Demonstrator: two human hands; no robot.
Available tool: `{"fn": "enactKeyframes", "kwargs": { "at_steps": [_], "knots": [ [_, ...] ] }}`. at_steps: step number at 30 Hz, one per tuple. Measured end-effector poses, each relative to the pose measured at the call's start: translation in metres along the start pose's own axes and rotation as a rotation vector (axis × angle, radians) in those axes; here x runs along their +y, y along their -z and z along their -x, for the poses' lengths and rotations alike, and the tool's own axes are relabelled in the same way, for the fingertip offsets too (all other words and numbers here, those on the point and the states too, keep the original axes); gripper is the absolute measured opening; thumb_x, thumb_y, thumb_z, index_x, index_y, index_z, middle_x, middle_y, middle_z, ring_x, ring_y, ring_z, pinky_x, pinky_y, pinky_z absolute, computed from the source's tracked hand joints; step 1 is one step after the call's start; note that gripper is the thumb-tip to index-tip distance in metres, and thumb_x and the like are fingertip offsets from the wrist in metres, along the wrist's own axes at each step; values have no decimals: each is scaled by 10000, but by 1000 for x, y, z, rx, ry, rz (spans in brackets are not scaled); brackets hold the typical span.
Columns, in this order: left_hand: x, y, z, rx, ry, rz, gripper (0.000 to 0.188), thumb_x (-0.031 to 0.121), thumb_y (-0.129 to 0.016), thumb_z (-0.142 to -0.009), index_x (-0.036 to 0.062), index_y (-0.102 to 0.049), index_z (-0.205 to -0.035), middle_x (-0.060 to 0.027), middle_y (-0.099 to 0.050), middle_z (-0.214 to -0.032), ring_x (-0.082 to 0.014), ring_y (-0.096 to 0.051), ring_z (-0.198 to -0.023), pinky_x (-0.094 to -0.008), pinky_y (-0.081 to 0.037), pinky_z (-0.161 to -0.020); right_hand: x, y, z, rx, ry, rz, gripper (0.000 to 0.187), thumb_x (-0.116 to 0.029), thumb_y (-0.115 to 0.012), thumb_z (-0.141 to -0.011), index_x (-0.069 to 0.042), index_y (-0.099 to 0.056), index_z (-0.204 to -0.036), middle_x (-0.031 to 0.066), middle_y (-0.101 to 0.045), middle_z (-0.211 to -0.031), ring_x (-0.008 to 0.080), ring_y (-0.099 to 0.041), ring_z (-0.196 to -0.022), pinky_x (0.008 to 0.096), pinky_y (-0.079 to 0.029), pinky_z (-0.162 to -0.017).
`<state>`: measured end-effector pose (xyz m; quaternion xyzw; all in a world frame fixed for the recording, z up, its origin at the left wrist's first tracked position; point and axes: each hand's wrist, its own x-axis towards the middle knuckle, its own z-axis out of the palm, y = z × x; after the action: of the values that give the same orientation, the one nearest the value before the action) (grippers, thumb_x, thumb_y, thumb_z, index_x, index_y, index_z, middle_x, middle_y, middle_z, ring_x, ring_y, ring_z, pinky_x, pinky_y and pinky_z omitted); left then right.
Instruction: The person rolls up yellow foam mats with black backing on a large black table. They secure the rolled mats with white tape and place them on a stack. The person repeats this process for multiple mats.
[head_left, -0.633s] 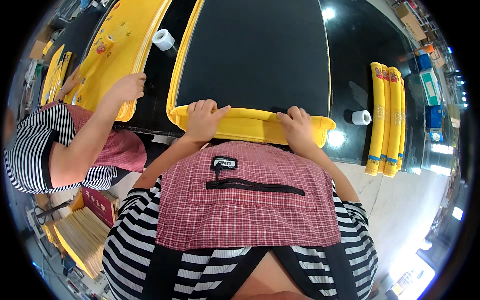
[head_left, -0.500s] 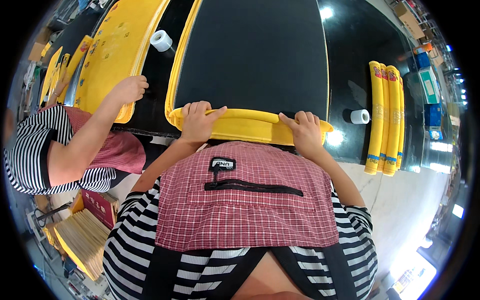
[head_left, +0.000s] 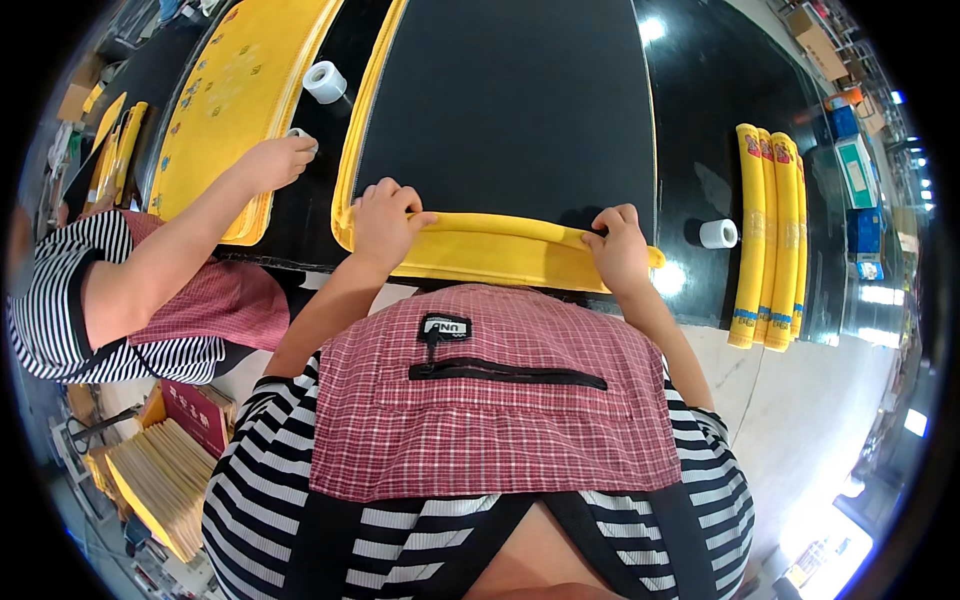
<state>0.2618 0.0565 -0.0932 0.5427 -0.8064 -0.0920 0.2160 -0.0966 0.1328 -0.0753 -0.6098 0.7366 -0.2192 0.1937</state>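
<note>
- Centre of the frame, and here's the action: a dark-faced mat (head_left: 505,110) lies along the black worktop (head_left: 695,130), its near end turned up into a narrow yellow roll (head_left: 510,225).
- The left hand (head_left: 385,224) is curled closed over the roll toward its left end, thumb laid along it.
- The right hand (head_left: 621,248) is bent round the right end, fingers drawn in, gripping it too.
- Below the roll, yellow layers (head_left: 490,262) show at the worktop's near edge.
- Progress check: just the near edge is turned, by the look of it; the long dark face beyond lies flat and unrolled, so this one seems barely begun.
- Over at the right, finished-looking yellow rolls (head_left: 779,235) lie side by side (banded in what seems clear tape, while none shows on the central roll).
- A white tape roll (head_left: 718,234) sits between them and the mat; another white roll (head_left: 325,82) stands upper left, beside a co-worker's printed yellow mats (head_left: 240,80).
</note>
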Motion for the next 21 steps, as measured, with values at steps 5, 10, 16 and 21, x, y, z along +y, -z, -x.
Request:
{"fn": "enactKeyframes", "kwargs": {
  "at_steps": [5, 10, 16, 21],
  "knots": [
    [-1, 3, 4, 53, -4, -86, 348, 407, -845, -790, 112, -660, -775, -28, -595, -814, -259, -584, -818, -440, -425, -786, 6, -1, 5, 90, 142, 233, 150, -184, -801, -842, -74, -701, -823, 59, -631, -932, 281, -626, -934, 411, -497, -828],
    [-16, -1, -1, -24, -28, -14, 443, 473, -813, -805, 87, -605, -748, -58, -587, -747, -294, -589, -753, -430, -444, -696, 18, -4, 11, 138, 232, 216, 70, -165, -756, -856, -103, -733, -878, 45, -639, -930, 266, -614, -953, 407, -496, -859],
    [-24, 0, -9, -85, -150, -31, 429, 442, -769, -861, 68, -579, -772, -91, -582, -752, -333, -618, -745, -445, -480, -659, 33, 16, 16, -28, 396, 338, 286, -54, -685, -867, -115, -742, -1140, 72, -616, -1053, 279, -625, -991, 393, -540, -902],
    [-27, 0, -12, -113, -117, 40, 403, 433, -762, -866, 87, -572, -781, -82, -586, -838, -320, -615, -753, -442, -494, -680, 35, 16, 3, -61, 336, 140, 283, -46, -709, -851, -101, -743, -1126, 80, -599, -1001, 298, -616, -945, 414, -532, -844]
  ]
}}
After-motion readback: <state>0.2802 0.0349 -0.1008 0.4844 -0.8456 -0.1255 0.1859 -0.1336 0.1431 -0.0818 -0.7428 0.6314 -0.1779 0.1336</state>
